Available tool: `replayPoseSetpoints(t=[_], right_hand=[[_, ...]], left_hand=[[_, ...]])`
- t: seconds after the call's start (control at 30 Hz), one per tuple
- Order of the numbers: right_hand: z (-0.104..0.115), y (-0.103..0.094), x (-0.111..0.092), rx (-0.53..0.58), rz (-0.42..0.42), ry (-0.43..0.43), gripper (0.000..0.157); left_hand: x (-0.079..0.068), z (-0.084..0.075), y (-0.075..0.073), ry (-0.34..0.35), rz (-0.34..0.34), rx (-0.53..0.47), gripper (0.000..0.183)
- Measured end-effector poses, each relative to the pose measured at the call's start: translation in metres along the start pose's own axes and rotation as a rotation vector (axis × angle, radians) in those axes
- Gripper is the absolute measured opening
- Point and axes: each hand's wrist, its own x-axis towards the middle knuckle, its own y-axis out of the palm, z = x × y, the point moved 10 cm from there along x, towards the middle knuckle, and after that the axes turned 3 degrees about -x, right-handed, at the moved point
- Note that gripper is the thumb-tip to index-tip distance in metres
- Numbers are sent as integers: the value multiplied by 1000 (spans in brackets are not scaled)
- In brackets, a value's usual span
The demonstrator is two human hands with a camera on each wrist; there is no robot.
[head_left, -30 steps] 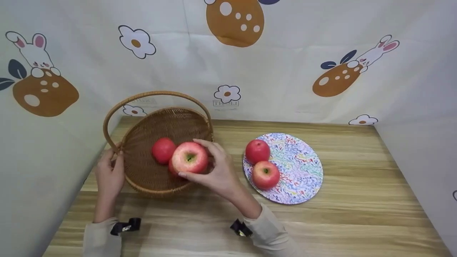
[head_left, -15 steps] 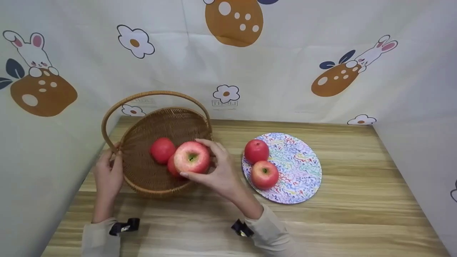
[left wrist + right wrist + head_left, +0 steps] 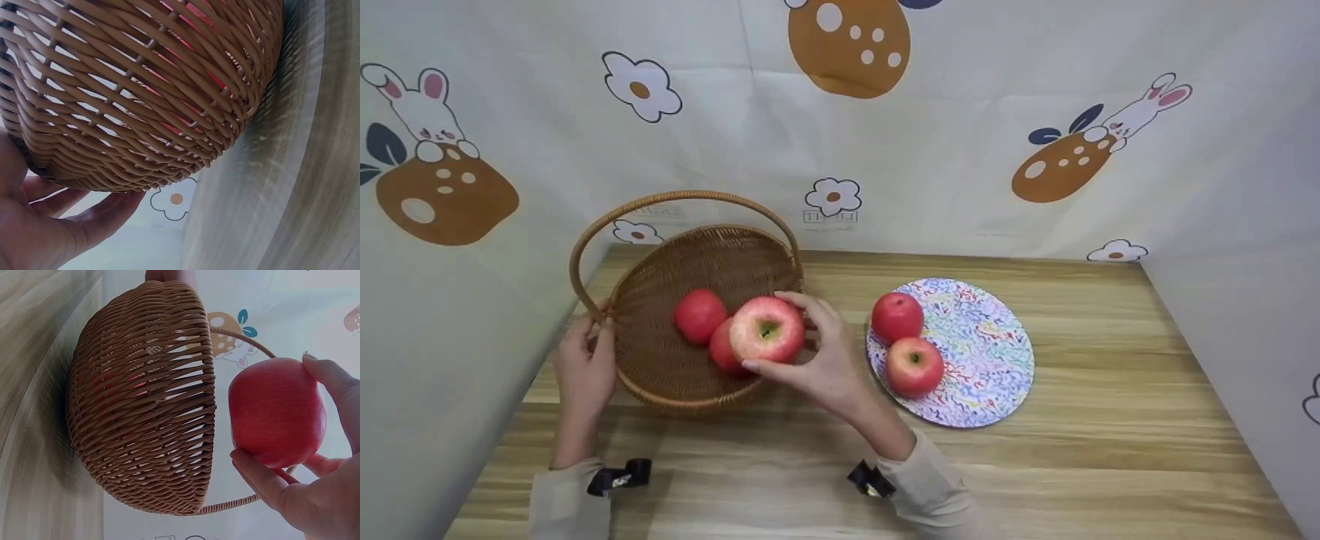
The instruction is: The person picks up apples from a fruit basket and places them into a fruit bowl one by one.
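Note:
My left hand (image 3: 586, 367) grips the left edge of a brown wicker basket (image 3: 660, 364) at the foot of its arched handle (image 3: 690, 195). In the left wrist view, its fingers (image 3: 107, 216) curl against the woven side. My right hand (image 3: 825, 360) holds a red apple (image 3: 767, 330) between thumb and fingers, stem end up. The right wrist view shows this apple (image 3: 275, 413) above the basket's rim, apart from the weave. Inside the basket lie a red fruit (image 3: 700, 316) and another red fruit (image 3: 724, 346), partly hidden behind the held apple.
Right of the basket, a round plate (image 3: 982, 360) with a colourful squiggle pattern lies on the wooden table (image 3: 1110, 420). On its left side sit a plain red fruit (image 3: 897, 318) and an apple (image 3: 915, 367). A printed cloth (image 3: 945, 150) encloses the back and sides.
My right hand has shifted slightly right with the apple, so more of the fruit behind it shows. My left hand keeps its grip on the basket. The whole head view has drifted a little.

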Motion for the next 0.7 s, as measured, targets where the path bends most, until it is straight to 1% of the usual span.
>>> replayPoseSetpoints(t=[0.23, 0.47, 0.7], right_hand=[[-1, -5, 1, 0, -16, -12, 74], [-2, -7, 2, -7, -18, -2, 73], [-3, -13, 5, 11, -34, -7, 72]], left_hand=[[0, 0, 1, -13, 6, 15, 39], [0, 3, 0, -25, 10, 27, 40], [0, -1, -1, 9, -11, 31, 39]])
